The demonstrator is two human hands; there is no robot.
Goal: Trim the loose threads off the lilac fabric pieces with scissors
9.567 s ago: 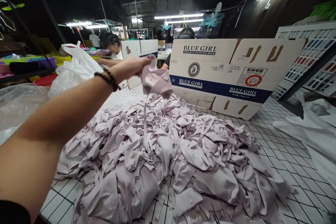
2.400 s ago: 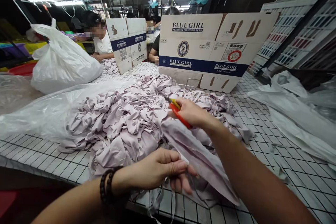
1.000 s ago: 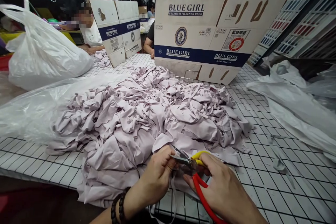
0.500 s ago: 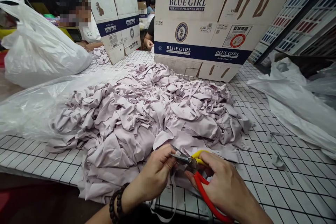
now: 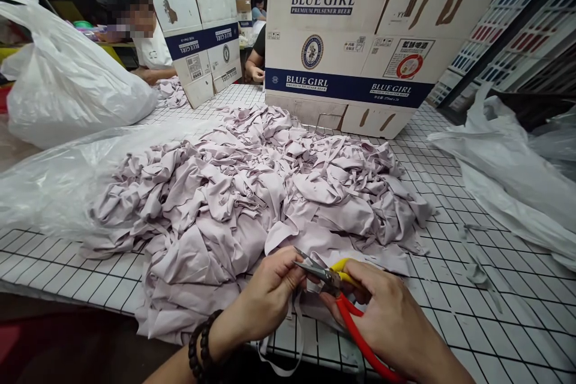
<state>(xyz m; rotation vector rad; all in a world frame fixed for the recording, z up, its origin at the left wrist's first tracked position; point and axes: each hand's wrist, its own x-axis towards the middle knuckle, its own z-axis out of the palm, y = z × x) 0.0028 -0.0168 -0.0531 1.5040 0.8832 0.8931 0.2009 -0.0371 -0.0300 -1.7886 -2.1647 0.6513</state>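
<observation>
A big heap of pale lilac fabric pieces [image 5: 252, 192] covers the white gridded table [image 5: 472, 318]. At the near edge my left hand [image 5: 270, 294], with a dark bead bracelet on its wrist, pinches a lilac piece [image 5: 310, 309] whose strap hangs over the edge. My right hand [image 5: 391, 321] grips small snips with yellow and red handles [image 5: 342, 294]. Their metal blades point left and sit right at my left fingertips, on the pinched fabric.
A tall BLUE GIRL cardboard box [image 5: 360, 48] stands behind the heap, a second box [image 5: 202, 36] further left. A full white plastic bag [image 5: 67, 84] and clear sheeting [image 5: 49, 186] lie left, more plastic [image 5: 508, 174] right. Other people [image 5: 153, 42] work at the far side.
Over the last second my hands and the snips have stayed almost still at the near edge. Earlier my left hand reached into the heap and pulled a piece toward me.
</observation>
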